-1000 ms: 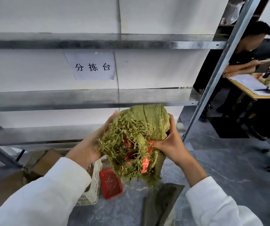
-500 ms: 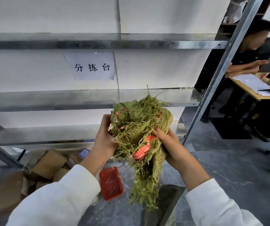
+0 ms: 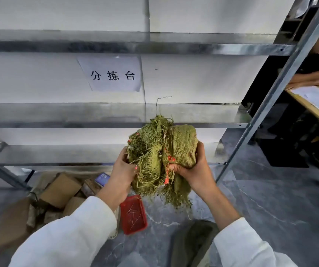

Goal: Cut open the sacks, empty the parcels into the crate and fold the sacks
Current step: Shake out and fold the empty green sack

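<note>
Gathered tighter than a moment ago, the frayed green sack (image 3: 162,151) sits bunched above the red tray (image 3: 133,214), both hands (image 3: 123,170) (image 3: 191,170) clenched on it; soft, light, best gripped by its woven edges.

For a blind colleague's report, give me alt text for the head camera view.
Two hands, left hand and right hand, hold a bunched, frayed green sack before metal shelving. Below lie cardboard parcels and a red tray.
</note>
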Demonstrator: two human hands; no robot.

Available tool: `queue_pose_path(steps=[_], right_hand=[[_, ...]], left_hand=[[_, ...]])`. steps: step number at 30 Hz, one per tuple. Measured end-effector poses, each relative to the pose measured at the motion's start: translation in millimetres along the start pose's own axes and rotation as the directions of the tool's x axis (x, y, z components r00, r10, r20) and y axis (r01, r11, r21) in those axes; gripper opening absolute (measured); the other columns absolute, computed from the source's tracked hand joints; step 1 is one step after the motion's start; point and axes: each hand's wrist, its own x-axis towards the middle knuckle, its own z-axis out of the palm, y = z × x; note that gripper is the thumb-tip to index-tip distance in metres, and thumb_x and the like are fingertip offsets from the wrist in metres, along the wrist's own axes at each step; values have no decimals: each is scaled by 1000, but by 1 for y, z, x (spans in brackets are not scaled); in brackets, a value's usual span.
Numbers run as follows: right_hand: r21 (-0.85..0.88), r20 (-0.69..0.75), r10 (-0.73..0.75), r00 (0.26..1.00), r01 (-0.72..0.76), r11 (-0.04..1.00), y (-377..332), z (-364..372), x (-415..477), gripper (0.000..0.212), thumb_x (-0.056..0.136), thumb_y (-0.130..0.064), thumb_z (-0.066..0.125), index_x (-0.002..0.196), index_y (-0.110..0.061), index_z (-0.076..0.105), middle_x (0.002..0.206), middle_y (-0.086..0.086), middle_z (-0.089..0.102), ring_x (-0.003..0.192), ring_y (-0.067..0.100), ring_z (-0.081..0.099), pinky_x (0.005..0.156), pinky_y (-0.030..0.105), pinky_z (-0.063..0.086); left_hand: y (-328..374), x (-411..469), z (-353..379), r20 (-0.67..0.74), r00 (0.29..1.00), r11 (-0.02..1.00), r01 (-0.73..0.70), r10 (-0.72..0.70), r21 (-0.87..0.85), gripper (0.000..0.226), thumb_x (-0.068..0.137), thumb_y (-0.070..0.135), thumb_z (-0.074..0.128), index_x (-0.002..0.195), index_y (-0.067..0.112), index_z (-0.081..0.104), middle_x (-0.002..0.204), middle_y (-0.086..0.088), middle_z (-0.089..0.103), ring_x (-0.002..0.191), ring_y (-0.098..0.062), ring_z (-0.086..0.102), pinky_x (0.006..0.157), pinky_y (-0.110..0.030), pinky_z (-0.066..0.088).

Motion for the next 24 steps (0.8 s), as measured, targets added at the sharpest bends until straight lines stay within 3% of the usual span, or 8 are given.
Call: queue_pose_path(steps=[2, 4, 8, 13, 16, 19, 22, 24], right_hand=[[-177, -75, 39, 996, -51, 983, 6, 6, 17, 93, 47, -56, 83, 126, -30, 40, 119, -7, 51, 114, 8, 49, 100, 27, 41], [-338, -147, 36, 988, -84, 937, 12, 9, 37, 95, 43, -66, 77, 123, -27, 44, 116, 0, 38, 114, 18, 37, 104, 34, 32], [-335, -201, -20, 979, -50, 941, 18, 21, 84, 76, 58, -29, 89, 118, -15, 45, 114, 0, 37, 102, 2, 37, 105, 29, 37], [-192, -283, 49, 958, -106, 976, 27, 37, 158, 94, 60, -22, 90, 129, -30, 27, 111, -18, 47, 97, -17, 50, 79, -1, 38], [-250, -269, 103, 958, -172, 953, 40, 47, 206, 87, 63, -20, 90, 126, -29, 30, 109, -10, 53, 97, -2, 55, 79, 10, 47], [-341, -283, 126, 951, -222, 913, 57, 57, 259, 81, 60, -11, 87, 119, -25, 34, 114, 3, 51, 104, 20, 54, 90, 39, 52], [-380, -310, 156, 938, -273, 884, 67, 67, 312, 72, 58, -1, 83, 113, -16, 38, 113, 7, 48, 100, 22, 50, 85, 36, 48], [-393, -328, 181, 927, -308, 866, 75, 69, 346, 69, 57, 0, 82, 113, -10, 42, 113, 9, 49, 97, 22, 49, 83, 34, 47]], left_hand=[[1, 16, -4, -10, 1000, 1000, 20, -20, 17, 57, 89, -14, 50, 132, 22, 52, 110, -18, 70, 96, -35, 70, 85, -55, 55], [4, 38, -4, -35, 999, 998, 36, -34, 49, 54, 88, -13, 52, 130, 22, 53, 109, -18, 70, 95, -35, 70, 85, -54, 55], [19, 92, 0, -44, 997, 995, 58, -55, 75, 45, 91, -11, 49, 114, 26, 59, 105, -18, 69, 85, -33, 68, 82, -50, 56], [38, 177, -3, 26, 999, 990, 35, -39, 136, 32, 89, 2, 62, 108, 28, 61, 106, -12, 72, 89, -29, 72, 76, -42, 59], [46, 224, -9, 52, 999, 969, -4, -9, 245, 18, 88, 15, 66, 94, 31, 60, 91, 1, 70, 81, -21, 69, 71, -34, 58], [53, 278, -17, 65, 996, 929, -88, 69, 359, 26, 69, 25, 84, 91, 16, 71, 83, -3, 73, 68, -20, 67, 54, -26, 52], [51, 338, -20, 68, 993, 885, -116, 95, 450, 38, 65, 29, 87, 95, 11, 74, 82, -8, 74, 72, -31, 71, 58, -32, 54], [52, 371, -15, 64, 994, 878, -111, 92, 465, 50, 65, 35, 87, 108, 17, 71, 94, -3, 75, 84, -25, 72, 73, -38, 58]])
